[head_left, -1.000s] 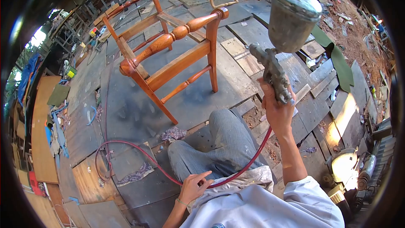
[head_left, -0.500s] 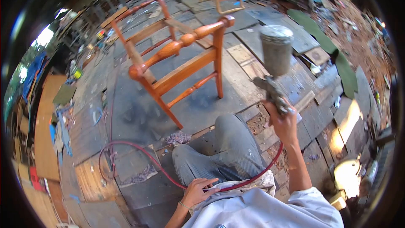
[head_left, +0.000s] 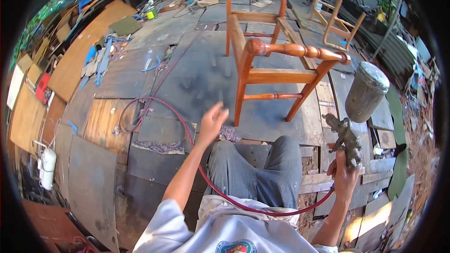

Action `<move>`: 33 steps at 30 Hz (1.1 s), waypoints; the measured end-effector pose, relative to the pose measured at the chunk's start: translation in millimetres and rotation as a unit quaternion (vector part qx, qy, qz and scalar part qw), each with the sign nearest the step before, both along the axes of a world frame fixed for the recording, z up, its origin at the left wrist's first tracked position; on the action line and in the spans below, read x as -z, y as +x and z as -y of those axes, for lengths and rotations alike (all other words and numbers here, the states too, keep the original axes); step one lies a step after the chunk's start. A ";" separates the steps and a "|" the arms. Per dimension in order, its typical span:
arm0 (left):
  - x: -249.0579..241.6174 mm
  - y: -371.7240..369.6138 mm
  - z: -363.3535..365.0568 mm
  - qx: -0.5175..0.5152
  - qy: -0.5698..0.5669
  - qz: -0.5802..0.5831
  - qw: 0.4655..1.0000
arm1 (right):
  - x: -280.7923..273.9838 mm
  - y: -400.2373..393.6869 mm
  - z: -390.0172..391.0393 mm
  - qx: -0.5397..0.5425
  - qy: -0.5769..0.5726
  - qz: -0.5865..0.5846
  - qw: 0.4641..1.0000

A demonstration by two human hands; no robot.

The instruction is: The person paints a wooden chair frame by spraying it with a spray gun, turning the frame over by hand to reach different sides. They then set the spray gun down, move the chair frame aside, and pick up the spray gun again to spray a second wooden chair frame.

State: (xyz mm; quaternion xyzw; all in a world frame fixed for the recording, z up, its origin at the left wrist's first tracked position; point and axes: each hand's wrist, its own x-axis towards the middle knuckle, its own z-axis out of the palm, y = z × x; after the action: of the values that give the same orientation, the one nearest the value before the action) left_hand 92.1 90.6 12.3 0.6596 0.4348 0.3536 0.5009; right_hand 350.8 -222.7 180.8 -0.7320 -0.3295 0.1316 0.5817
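My right hand (head_left: 346,172) is wrapped round the grip of a metal spray gun (head_left: 344,133), held up at the right. On top of the gun sits a grey paint cup (head_left: 367,91), slightly tilted. A dark red hose (head_left: 253,212) runs from the gun's grip across my lap and off to the left. My left hand (head_left: 213,121) is raised in front of my left knee, fingers loosely bent and a little blurred, with nothing seen in it. Beyond it stands a glossy orange-brown wooden chair frame (head_left: 281,76) without a seat, its turned rail nearest me. Neither hand touches the frame.
A paler wooden frame (head_left: 335,30) stands farther back on the right. Uneven boards and panels (head_left: 187,72) cover the ground, with the hose looped on the left. A cloth (head_left: 229,134) lies by my knee. Corrugated metal (head_left: 396,47) edges the right.
My left hand has left my lap and reached forward. The spray gun has shifted right and lower in view. The view has turned, so the chair frame appears farther right and at another angle.
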 end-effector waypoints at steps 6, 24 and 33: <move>-29.4 90.2 -163.5 -0.077 -0.210 0.238 0.945 | 2.8 -8.9 11.2 -0.052 -0.001 0.002 0.999; -35.8 169.9 -263.8 0.122 -0.359 0.358 0.853 | 20.4 -12.8 50.6 0.084 -0.156 0.010 0.984; -38.5 148.6 -184.2 0.007 -0.333 0.460 0.823 | 24.1 -15.6 50.1 0.053 -0.142 0.035 0.988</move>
State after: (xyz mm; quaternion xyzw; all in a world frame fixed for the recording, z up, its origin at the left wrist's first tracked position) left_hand 240.7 274.8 50.8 0.2166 0.2404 0.4463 0.8344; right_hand 335.2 -272.9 156.7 -0.8276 -0.2886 0.1198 0.4663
